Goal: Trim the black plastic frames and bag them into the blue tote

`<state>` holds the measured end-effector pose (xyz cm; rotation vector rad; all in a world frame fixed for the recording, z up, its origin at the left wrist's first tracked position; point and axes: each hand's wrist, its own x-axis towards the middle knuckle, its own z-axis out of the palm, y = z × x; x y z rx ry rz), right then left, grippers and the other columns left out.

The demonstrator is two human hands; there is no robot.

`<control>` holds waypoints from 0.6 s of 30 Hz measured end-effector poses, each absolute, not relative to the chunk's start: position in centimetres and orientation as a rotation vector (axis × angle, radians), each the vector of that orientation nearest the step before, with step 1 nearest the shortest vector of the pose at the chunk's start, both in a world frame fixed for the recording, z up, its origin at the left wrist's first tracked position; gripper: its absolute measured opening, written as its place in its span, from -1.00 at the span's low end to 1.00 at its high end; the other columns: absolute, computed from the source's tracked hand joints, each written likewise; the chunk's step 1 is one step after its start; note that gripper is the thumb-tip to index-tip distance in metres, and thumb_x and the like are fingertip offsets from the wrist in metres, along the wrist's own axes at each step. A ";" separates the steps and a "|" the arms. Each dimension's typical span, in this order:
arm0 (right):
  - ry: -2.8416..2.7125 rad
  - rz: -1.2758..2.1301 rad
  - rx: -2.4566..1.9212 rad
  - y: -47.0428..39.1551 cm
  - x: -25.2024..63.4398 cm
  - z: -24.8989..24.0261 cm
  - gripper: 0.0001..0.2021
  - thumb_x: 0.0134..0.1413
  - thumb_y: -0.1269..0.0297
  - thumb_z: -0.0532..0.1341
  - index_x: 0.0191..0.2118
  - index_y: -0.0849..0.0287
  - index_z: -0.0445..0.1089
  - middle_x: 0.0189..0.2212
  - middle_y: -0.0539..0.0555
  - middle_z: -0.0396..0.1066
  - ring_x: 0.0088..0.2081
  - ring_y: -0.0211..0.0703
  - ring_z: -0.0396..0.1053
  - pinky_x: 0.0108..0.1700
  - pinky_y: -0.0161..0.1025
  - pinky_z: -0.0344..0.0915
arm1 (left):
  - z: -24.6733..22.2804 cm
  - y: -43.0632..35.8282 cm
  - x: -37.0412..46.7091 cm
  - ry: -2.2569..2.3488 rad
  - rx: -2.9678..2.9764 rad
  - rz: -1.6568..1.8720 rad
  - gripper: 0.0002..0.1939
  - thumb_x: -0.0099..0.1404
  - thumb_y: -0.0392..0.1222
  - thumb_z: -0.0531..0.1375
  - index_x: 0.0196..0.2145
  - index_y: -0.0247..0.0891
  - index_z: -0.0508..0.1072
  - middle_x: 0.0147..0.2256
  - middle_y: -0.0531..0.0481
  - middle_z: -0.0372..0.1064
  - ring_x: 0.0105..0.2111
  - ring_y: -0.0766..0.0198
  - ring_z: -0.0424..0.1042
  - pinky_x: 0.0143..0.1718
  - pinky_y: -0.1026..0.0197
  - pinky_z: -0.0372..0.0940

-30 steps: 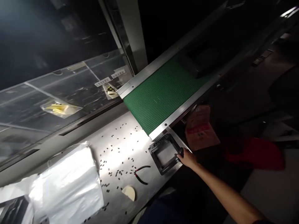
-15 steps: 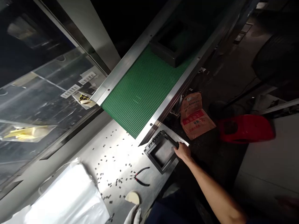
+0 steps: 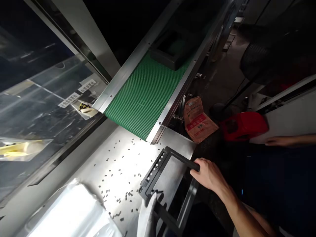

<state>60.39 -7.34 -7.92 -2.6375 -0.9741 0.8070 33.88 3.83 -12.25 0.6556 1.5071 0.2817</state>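
A dark grey plastic rectangular frame, with a row of small holes along one long side, is held tilted over the metal table. My right hand, bare, grips its right corner with fingers wrapped round the rim. My left hand, in a white glove, holds the near left corner, its thumb on top and its other fingers hidden underneath. Inside the frame's opening the dark handles of pliers show, lying on the table, partly covered. Many small dark chips lie scattered left of the frame.
A green conveyor belt ends at the metal table, carrying another dark frame. White plastic bags lie at lower left. A brown paper sack and a red object stand beyond. Another person's hand shows at right.
The frame has been brought nearer and lifted into a tilt. My gloved left hand has moved up and taken hold of it. Another person's arm is now clearer at the right.
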 end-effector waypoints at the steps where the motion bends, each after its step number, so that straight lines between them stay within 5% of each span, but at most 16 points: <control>1: -0.975 0.759 -2.654 -8.3 59.4 -6.6 -0.89 0.13 0.22 0.24 -0.24 0.06 0.48 -0.22 0.12 0.58 -0.16 0.04 0.55 -0.11 -0.15 0.33 | -11.8 3.5 33.9 1.478 0.615 0.305 -0.44 0.16 -0.02 0.43 0.08 -0.17 0.44 0.10 -0.27 0.50 0.09 -0.25 0.53 -0.02 -0.14 0.54; 5: -0.966 0.526 -2.572 -12.0 56.1 -2.1 -0.77 0.22 0.04 0.25 -0.11 0.00 0.46 -0.17 0.10 0.53 -0.21 0.05 0.55 -0.13 -0.05 0.42 | -9.4 2.1 33.7 1.413 0.457 0.446 -0.56 0.05 -0.17 0.48 -0.12 -0.28 0.51 -0.10 -0.21 0.59 -0.10 -0.15 0.63 -0.18 0.00 0.59; 9: -0.763 0.546 -2.195 -14.9 54.9 -0.1 -0.61 0.36 -0.08 0.13 0.11 -0.01 0.43 0.05 0.14 0.47 0.00 0.03 0.50 -0.02 -0.10 0.45 | -6.3 2.0 33.7 1.339 0.419 0.458 -0.60 -0.01 -0.25 0.47 -0.18 -0.27 0.53 -0.31 -0.08 0.61 -0.31 0.02 0.65 -0.34 0.14 0.57; 13: -0.467 0.702 -1.828 -16.0 55.0 0.0 -0.53 0.45 -0.09 -0.01 0.20 0.03 0.43 0.18 0.15 0.44 0.19 0.05 0.39 0.09 -0.11 0.39 | -3.7 1.9 33.7 1.252 0.445 0.439 -0.66 0.12 -0.23 0.43 -0.12 -0.26 0.56 -0.25 -0.13 0.62 -0.23 0.07 0.64 -0.22 0.13 0.57; 18: -0.402 0.842 -1.587 -15.8 56.4 0.7 -0.49 0.37 -0.08 0.13 0.29 0.03 0.37 0.24 0.13 0.42 0.24 0.10 0.34 0.03 -0.13 0.38 | -2.7 1.6 34.6 1.197 0.468 0.441 -0.69 0.27 -0.25 0.34 -0.02 -0.24 0.55 -0.15 -0.16 0.60 -0.21 0.13 0.62 -0.14 0.09 0.57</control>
